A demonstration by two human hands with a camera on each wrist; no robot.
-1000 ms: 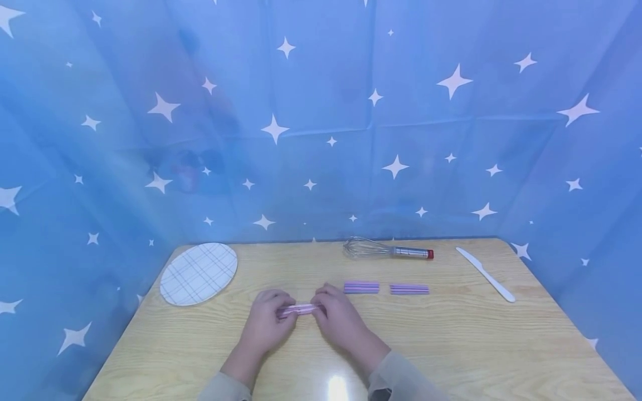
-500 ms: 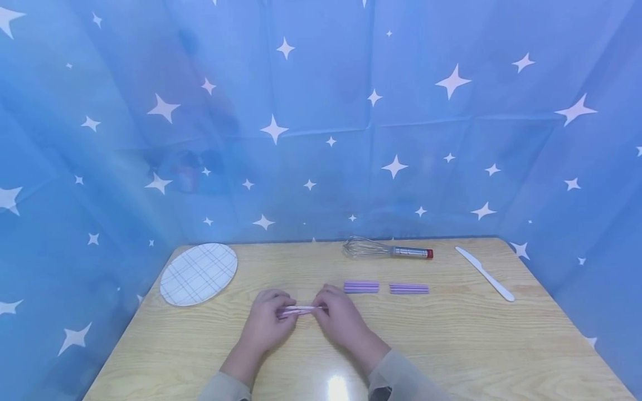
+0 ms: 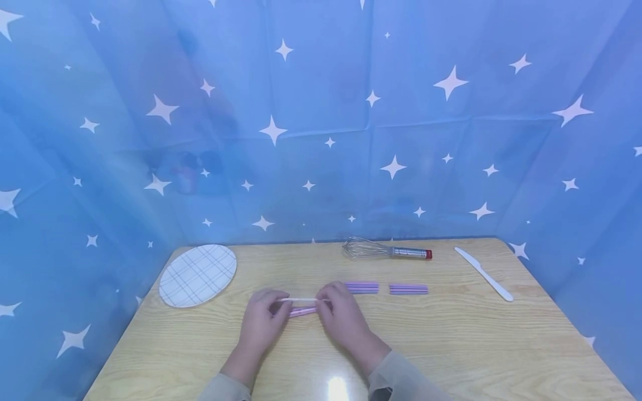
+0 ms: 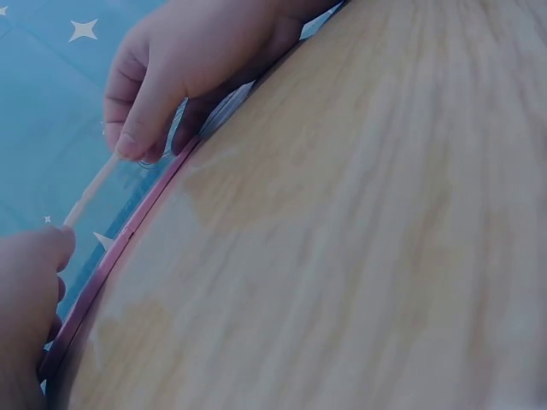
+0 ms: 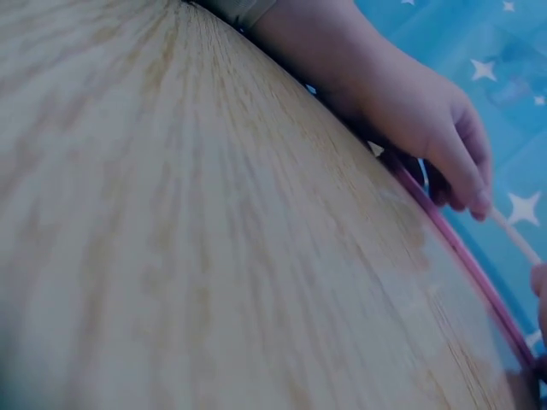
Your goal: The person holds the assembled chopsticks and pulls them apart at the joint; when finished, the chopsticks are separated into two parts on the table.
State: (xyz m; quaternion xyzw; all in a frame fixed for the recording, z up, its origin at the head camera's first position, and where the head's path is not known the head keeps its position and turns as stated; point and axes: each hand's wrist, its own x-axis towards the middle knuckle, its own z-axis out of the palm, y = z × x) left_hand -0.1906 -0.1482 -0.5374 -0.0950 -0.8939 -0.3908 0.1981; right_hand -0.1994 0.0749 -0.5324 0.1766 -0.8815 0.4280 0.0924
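A: Principal item, and its place?
B: One pale stick (image 3: 303, 299), slim; centre of the frame's lower half in the head view, spanning the two hands, raised above the table (image 3: 451, 345).
A: Long axis?
B: Left to right, close to level; in the left wrist view it slants from lower left to upper right. Which end is the tip, cannot tell.
A: State of the fingers?
B: Left hand (image 3: 263, 320): thumb and fingers pinched on the stick's left end. Right hand (image 3: 343, 317): likewise, on the right end.
A: Beneath?
B: Pink sticks (image 3: 303, 312), lying on the table just below the pale one, apart from it; axis left to right, right end slightly higher in the frame. Ends partly hidden by the hands.
A: Remaining stock?
B: Two purple bundles (image 3: 408, 289), right of centre, side by side, lengthwise left to right. Whisk (image 3: 386, 250), above them, red-tipped handle pointing right. White knife (image 3: 484, 274), far right, slanting. Checked plate (image 3: 198, 275), left.
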